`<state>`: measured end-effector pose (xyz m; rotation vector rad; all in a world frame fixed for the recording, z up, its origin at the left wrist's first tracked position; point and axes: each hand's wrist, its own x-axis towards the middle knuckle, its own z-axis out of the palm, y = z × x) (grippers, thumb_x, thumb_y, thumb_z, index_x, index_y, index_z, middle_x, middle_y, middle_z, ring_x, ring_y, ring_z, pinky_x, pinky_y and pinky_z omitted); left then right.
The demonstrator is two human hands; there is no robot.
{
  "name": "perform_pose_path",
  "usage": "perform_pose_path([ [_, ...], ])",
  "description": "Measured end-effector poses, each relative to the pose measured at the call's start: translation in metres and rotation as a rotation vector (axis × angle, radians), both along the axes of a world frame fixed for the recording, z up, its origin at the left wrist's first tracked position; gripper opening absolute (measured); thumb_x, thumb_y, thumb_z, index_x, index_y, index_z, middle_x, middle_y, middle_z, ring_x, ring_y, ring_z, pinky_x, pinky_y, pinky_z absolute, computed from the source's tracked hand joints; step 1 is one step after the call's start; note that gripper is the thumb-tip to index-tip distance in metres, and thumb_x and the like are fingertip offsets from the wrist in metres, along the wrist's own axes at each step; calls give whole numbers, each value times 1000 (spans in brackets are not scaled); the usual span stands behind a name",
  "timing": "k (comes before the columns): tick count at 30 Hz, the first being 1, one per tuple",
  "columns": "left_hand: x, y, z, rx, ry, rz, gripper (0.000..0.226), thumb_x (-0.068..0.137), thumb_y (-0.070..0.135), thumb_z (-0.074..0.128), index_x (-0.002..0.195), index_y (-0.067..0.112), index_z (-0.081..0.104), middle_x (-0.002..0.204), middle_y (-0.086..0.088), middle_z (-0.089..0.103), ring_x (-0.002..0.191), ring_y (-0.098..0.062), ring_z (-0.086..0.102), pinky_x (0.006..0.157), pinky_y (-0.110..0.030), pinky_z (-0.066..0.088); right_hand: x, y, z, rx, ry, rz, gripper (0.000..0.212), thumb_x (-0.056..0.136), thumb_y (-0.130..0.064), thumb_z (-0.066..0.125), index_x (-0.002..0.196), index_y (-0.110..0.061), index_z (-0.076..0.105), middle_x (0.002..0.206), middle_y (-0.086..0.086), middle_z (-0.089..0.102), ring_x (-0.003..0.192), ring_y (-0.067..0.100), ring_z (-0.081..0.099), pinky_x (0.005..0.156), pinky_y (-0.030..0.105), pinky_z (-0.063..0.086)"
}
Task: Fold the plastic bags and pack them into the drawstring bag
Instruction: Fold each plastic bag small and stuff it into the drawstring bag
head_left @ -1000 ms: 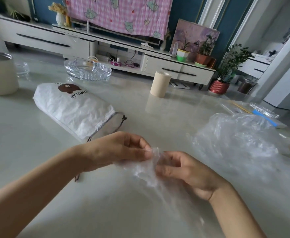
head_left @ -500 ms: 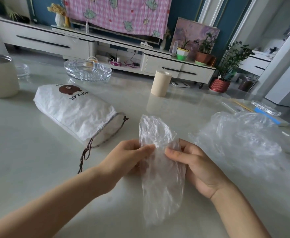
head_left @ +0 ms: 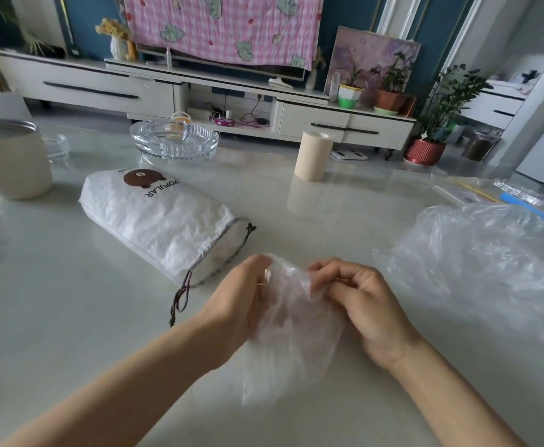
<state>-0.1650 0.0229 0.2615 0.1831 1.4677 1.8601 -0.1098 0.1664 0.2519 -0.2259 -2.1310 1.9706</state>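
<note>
Fingers of the left hand (head_left: 232,306) and right hand (head_left: 369,304) curl round a clear plastic bag (head_left: 293,337) held between them, just beside the mouth of the drawstring bag (head_left: 157,217).

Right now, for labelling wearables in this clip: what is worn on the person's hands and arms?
No sleeves, gloves, watch or bracelet show on either arm. The left hand seems to carry a thin gold-coloured ring; the right hand shows none.
</note>
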Motion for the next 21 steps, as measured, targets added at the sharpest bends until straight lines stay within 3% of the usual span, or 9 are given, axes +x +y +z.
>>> perform_pose_path([
  [3, 2, -4, 7, 68, -108, -135, 65, 93, 46, 36, 50, 9, 67, 50, -6, 62, 39, -13, 57, 40, -14, 43, 0, -4, -2, 103, 86, -36, 57, 79, 23, 45, 46, -19, 67, 77, -13, 65, 78, -1, 60, 69, 10, 44],
  [6, 2, -5, 6, -31, -37, -173, 32, 90, 27, 52, 69, 10, 69, 66, -6, 66, 51, -14, 59, 52, -20, 47, 1, -2, -3, 140, 127, -79, 57, 79, 23, 44, 49, -19, 68, 76, -12, 66, 79, 0, 60, 71, 10, 44],
  [9, -3, -5, -4, -135, 27, -55, 21, 84, 6, 58, 64, 7, 65, 60, -8, 61, 48, -18, 56, 55, -24, 45, 4, 1, -1, 156, 150, -76, 37, 78, 11, 53, 65, -19, 71, 80, -13, 69, 78, -1, 60, 71, 9, 44],
  [10, -4, -5, -4, -138, 31, -17, 21, 85, 4, 58, 65, 5, 66, 61, -9, 62, 49, -19, 57, 56, -25, 47, 8, 4, -2, 282, 206, -110, 32, 73, 4, 53, 77, -21, 72, 87, -13, 69, 83, 2, 59, 76, 12, 46],
  [12, -6, -6, -6, -121, 32, 53, 12, 87, 6, 58, 79, 1, 66, 65, -9, 66, 51, -18, 61, 54, -23, 49, 14, 4, -1, 774, 355, -262, 50, 63, 4, 50, 107, -17, 62, 115, -5, 60, 108, 10, 52, 96, 23, 40],
  [14, -6, -8, -5, -71, 23, 98, 11, 90, 5, 55, 83, 0, 63, 59, -5, 65, 46, -13, 61, 45, -17, 47, 15, 4, -12, 1247, 495, -197, 66, 64, 4, 60, 126, -15, 48, 136, 6, 42, 128, 20, 37, 109, 29, 26],
  [15, -7, -8, -7, -49, 21, 106, 14, 91, 3, 53, 80, 1, 62, 56, -4, 64, 44, -12, 60, 43, -16, 46, 15, -1, -16, 1334, 519, -120, 66, 67, 0, 66, 127, -16, 46, 139, 7, 37, 130, 22, 34, 109, 30, 25],
  [18, -9, -6, -9, -20, 38, 119, 17, 91, -1, 51, 78, 2, 61, 56, -6, 61, 48, -14, 60, 51, -25, 51, 9, -14, -18, 1296, 600, -20, 28, 75, -10, 61, 102, -17, 59, 125, 1, 52, 118, 19, 45, 100, 29, 32],
  [21, -13, -4, -14, -35, 120, 149, 11, 89, -3, 52, 95, -7, 60, 76, -17, 63, 61, -22, 62, 54, -27, 55, 8, -13, -16, 1001, 526, 14, 9, 83, -20, 58, 84, -19, 67, 92, -12, 63, 93, 8, 54, 84, 23, 38],
])
